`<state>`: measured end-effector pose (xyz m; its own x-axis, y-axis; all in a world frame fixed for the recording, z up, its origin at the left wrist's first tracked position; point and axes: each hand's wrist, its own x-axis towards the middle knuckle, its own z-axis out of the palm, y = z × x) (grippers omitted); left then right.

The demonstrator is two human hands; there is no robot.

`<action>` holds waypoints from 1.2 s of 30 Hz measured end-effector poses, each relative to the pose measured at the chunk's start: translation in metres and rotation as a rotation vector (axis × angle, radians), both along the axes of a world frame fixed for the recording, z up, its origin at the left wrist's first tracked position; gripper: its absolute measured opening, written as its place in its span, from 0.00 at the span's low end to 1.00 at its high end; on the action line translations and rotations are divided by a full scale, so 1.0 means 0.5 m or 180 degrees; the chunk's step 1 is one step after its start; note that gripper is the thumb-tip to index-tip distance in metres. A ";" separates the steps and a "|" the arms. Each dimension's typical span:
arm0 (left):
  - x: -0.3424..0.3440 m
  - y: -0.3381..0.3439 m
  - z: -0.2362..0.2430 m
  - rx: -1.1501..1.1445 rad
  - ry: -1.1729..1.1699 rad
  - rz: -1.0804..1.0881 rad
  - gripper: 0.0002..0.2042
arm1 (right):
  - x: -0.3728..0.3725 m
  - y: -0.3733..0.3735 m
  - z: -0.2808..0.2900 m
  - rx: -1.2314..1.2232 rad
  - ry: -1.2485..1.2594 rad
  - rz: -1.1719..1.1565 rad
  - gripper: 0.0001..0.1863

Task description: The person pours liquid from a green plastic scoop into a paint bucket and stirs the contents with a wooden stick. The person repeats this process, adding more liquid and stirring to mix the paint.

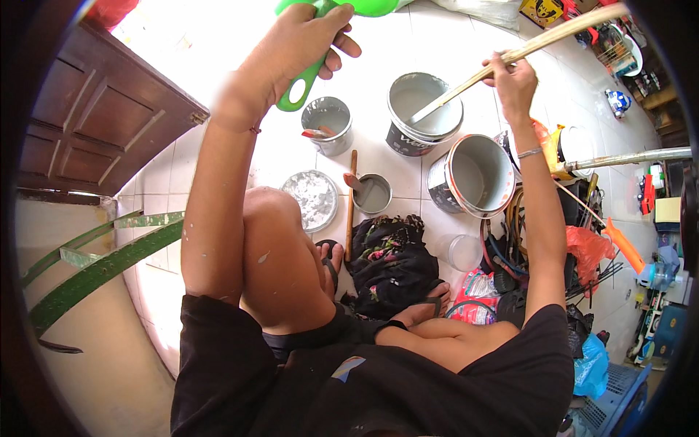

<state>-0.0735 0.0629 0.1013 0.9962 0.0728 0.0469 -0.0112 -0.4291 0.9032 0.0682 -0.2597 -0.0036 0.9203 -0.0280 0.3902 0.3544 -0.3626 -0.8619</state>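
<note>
Tiles [406,173] are lit brightly. A scoop [311,76] is held by the half-curled left hand [304,36]; the stick [561,33], gripped by the right hand [516,81], should be turned slowly.

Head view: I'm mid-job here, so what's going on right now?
A person's left hand holds a green tool by its handle, its far end cut off by the top edge. The right hand holds a long wooden stick, its lower end inside a bucket of grey liquid. A second open bucket stands nearby, and a dark flowered cloth lies by the feet.
</note>
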 end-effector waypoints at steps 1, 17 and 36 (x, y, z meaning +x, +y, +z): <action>0.005 -0.002 0.001 -0.0040 0.0122 0.0084 0.22 | -0.007 -0.004 0.022 0.0156 -0.0082 0.0013 0.10; 0.001 -0.018 0.021 -0.0366 0.0042 0.0357 0.20 | -0.079 -0.045 0.261 0.0099 -0.1313 0.0526 0.11; -0.021 -0.037 0.044 -0.0390 -0.0013 0.0246 0.21 | -0.206 0.052 0.328 -0.0271 -0.2234 0.0094 0.05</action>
